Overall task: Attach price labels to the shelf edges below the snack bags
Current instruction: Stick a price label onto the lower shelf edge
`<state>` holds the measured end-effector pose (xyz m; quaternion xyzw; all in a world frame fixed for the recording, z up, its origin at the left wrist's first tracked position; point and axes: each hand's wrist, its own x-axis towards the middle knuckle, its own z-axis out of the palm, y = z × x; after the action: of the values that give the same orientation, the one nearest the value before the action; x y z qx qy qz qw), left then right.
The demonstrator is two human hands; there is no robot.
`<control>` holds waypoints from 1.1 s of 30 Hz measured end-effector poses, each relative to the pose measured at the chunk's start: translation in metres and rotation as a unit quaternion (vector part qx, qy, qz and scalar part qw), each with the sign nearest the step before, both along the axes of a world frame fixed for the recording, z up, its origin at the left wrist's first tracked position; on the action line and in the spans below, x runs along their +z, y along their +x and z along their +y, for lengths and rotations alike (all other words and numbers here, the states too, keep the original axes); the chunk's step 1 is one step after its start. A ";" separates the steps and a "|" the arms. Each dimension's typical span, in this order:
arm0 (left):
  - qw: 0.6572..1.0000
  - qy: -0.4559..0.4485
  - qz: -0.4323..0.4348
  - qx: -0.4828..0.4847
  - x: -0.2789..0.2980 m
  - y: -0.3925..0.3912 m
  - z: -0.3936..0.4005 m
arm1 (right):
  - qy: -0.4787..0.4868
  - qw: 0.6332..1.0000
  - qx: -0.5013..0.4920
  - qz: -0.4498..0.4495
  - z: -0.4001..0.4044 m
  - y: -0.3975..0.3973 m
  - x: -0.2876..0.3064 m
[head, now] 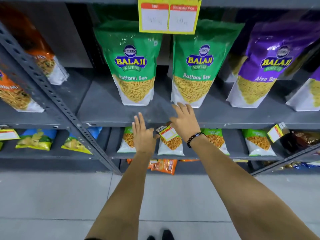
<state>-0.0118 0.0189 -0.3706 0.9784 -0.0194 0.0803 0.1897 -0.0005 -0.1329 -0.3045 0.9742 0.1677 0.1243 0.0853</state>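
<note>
1. Grey metal shelf point(110, 110) holds upright snack bags: two green bags, left one point(134, 66) and right one point(195, 66), both w/ clear window showing thin yellow sev. Print reads "BALAJI WAFERS", "Ratlami Sev".
2. Purple bag point(259, 66) to the right, same brand, "Aloo Se…" – rest cut off. Orange bags point(15, 90) at far left, text only partly visible.
3. Big yellow price card point(168, 14) hangs from shelf above, two white boxes w/ red headers; handwriting too blurred to read.
4. Lower shelf: small green-topped bags point(258, 142) w/ orange-yellow snack; blue/yellow chip bags point(36, 139) to the left.
5. Price label point(167, 133), yellow w/ white panel and black "SUPER MARKET" strip, sits at shelf front edge point(242, 124), btwn both hands, tilted.
6. Left hand point(142, 135): fingers spread open, holding nothing, thumb tip right by label.
7. Right hand point(184, 119): fingers splayed, palm down over label's top; bead bracelet point(194, 138) on wrist. Can't tell if it grips label.
8. Another yellow label point(275, 133) on same edge further right.
</note>
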 end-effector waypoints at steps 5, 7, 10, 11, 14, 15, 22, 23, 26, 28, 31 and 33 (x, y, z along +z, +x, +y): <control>0.999 -0.029 -0.028 0.013 -0.007 0.009 -0.005 | 0.001 1.000 -0.009 -0.025 0.004 0.010 -0.011; 0.998 -0.037 -0.054 0.003 -0.009 0.007 -0.003 | 0.035 0.999 -0.014 -0.028 0.005 0.011 -0.013; 0.996 -0.056 -0.068 -0.028 -0.008 0.007 0.007 | 0.123 0.992 -0.029 -0.009 0.000 0.005 -0.024; 0.996 -0.058 -0.062 -0.036 -0.005 0.009 0.013 | 0.169 0.985 -0.034 0.003 -0.002 0.002 -0.029; 0.998 -0.024 -0.037 -0.052 0.002 0.017 0.026 | 0.261 0.962 -0.052 0.057 -0.002 -0.003 -0.042; 0.998 -0.009 -0.030 -0.056 0.004 0.018 0.027 | 0.270 0.959 -0.059 0.067 0.000 -0.004 -0.046; 0.998 0.027 -0.033 -0.042 0.021 0.024 0.024 | 0.306 0.944 -0.103 0.072 0.006 0.004 -0.052; 0.998 0.028 -0.032 -0.046 0.024 0.025 0.025 | 0.312 0.941 -0.105 0.075 0.006 0.005 -0.051; 0.998 0.030 -0.022 -0.048 0.031 0.027 0.025 | 0.327 0.935 -0.112 0.077 0.005 0.006 -0.045; 0.998 0.030 -0.015 -0.043 0.033 0.027 0.024 | 0.336 0.932 -0.115 0.076 0.005 0.006 -0.042; 0.999 0.031 -0.004 -0.036 0.034 0.027 0.023 | 0.345 0.928 -0.123 0.076 0.006 0.007 -0.039; 0.999 0.036 0.009 -0.028 0.035 0.027 0.022 | 0.342 0.928 -0.128 0.076 0.007 0.008 -0.039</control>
<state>0.0154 0.0406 -0.3354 0.9842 -0.0477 0.0659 0.1571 0.0075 -0.1258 -0.3433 0.9641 -0.0047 0.0873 -0.2507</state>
